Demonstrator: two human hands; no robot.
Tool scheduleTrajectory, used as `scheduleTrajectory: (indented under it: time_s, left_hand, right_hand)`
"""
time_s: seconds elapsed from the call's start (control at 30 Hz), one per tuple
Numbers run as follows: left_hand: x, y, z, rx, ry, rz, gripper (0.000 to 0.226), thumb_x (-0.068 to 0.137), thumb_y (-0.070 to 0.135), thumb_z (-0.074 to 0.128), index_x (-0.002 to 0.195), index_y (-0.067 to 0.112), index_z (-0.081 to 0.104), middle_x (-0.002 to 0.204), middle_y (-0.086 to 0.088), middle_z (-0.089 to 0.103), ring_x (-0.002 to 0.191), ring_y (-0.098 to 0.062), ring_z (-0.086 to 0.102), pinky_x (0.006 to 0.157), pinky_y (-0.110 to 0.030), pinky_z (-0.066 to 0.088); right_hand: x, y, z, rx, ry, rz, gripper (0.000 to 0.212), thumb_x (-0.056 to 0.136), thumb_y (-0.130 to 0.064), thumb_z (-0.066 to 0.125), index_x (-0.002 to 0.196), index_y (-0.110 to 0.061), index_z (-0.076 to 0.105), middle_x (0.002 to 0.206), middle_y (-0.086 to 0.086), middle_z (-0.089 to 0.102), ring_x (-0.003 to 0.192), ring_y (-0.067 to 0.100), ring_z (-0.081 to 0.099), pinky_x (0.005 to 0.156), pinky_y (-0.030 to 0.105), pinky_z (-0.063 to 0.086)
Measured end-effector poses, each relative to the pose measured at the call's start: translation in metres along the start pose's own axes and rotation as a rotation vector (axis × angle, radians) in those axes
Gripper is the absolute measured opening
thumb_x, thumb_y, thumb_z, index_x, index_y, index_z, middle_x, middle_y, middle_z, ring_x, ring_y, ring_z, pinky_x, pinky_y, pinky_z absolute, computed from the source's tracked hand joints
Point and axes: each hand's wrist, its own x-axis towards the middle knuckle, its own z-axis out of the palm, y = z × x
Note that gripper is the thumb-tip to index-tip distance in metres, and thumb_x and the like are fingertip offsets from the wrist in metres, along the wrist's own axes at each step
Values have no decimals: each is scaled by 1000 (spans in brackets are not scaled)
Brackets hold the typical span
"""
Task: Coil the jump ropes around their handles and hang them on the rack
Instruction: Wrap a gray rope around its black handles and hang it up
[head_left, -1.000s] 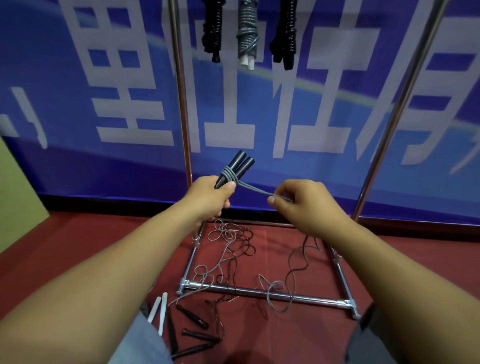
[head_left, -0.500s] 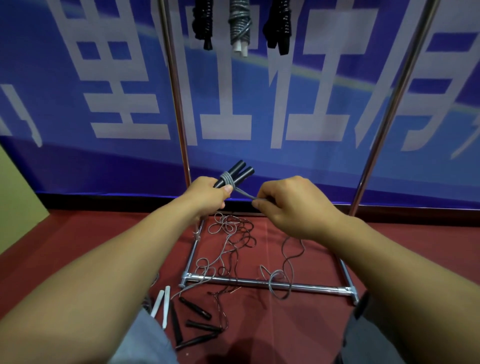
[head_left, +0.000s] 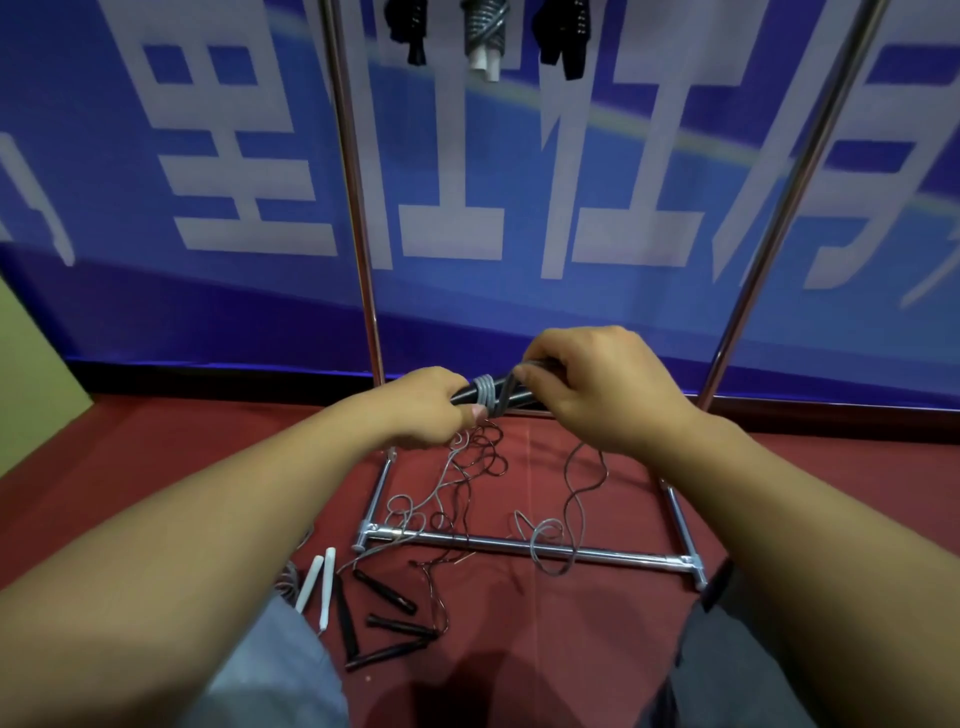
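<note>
Gripping blk handles (head_left: 467, 396) w/ left hand (head_left: 423, 410) fingers curled, right hand (head_left: 597, 387) fingers pinching grey rope (head_left: 506, 395)

Loose handles (head_left: 384, 618) lie on the floor just before the rack's base bar (head_left: 524, 545), toward its left end. Rope loops (head_left: 558, 535) drape across that bar. Three coiled ropes (head_left: 485, 31) hang above it.

The handles (head_left: 470, 393) are black, and the rope (head_left: 486, 393) wound round them is grey. The rack (head_left: 519, 545) is shiny silver. The floor (head_left: 597, 623) is dark red. The banner (head_left: 519, 171) behind is blue with big white signs. On the floor lie two white handles (head_left: 318, 582) and some black handles (head_left: 387, 623).
</note>
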Motion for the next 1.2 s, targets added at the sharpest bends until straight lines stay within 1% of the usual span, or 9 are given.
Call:
scheduleTrajectory:
  time_s: [0.17,0.3,0.47,0.53,0.7,0.83,0.97,1.1,1.2]
  left_hand:
    - [-6,9,6,-13,-85,56,27,99,42,56,91,17,60,77,-6,68,69,-23,61,66,-32,47]
    - [-13,17,7,-31,-118,118,27,101,39,55,93,14,61,66,4,66,66,-18,62,64,-28,47]
    - [-18,19,3,3,-130,178,30,101,39,55,99,11,62,67,7,64,62,-9,61,61,-25,46]
    - [-19,21,3,18,-133,205,30,101,40,55,98,10,61,67,7,64,66,-11,63,65,-28,48]
    - [-20,25,5,47,-108,226,27,101,38,56,92,12,58,74,-2,66,77,-21,70,64,-29,49]
    - [-25,30,4,92,-105,261,29,101,37,55,94,8,57,83,-11,65,82,-29,67,72,-40,52]
    - [-30,32,3,169,-45,301,31,100,41,56,93,11,55,77,-3,59,73,-24,58,64,-37,44]
    - [-36,30,2,336,46,342,26,99,48,53,93,22,49,70,9,50,64,-8,47,56,-32,32]
    - [-41,30,-1,416,110,381,25,100,50,50,89,30,40,66,9,45,60,-9,41,56,-33,28]
  right_hand:
    - [0,8,1,-4,37,42,17,95,-34,59,92,-21,69,82,-3,70,79,28,63,63,34,41]
    - [1,13,1,1,49,93,17,95,-34,58,91,-21,68,79,-3,70,78,29,63,65,36,47]
    - [1,19,1,9,60,125,16,95,-33,59,92,-20,69,79,-2,69,79,30,62,65,37,47]
    - [1,21,1,9,61,139,16,95,-33,59,92,-21,69,77,-3,67,78,29,62,65,35,46]
    - [3,26,4,28,73,173,16,94,-34,60,91,-21,69,74,-4,65,77,26,61,66,35,47]
    - [4,28,7,65,39,206,14,94,-36,62,85,-26,66,66,-11,59,73,21,59,66,34,47]
    - [5,29,3,147,-15,255,14,93,-35,65,81,-28,65,67,-12,60,68,8,56,61,28,43]
    - [5,32,0,231,-120,301,16,91,-33,70,79,-23,72,64,-12,61,60,1,55,55,17,38]
    - [5,35,-3,413,-171,331,16,89,-32,74,80,-19,74,58,-13,60,51,-2,51,53,11,40]
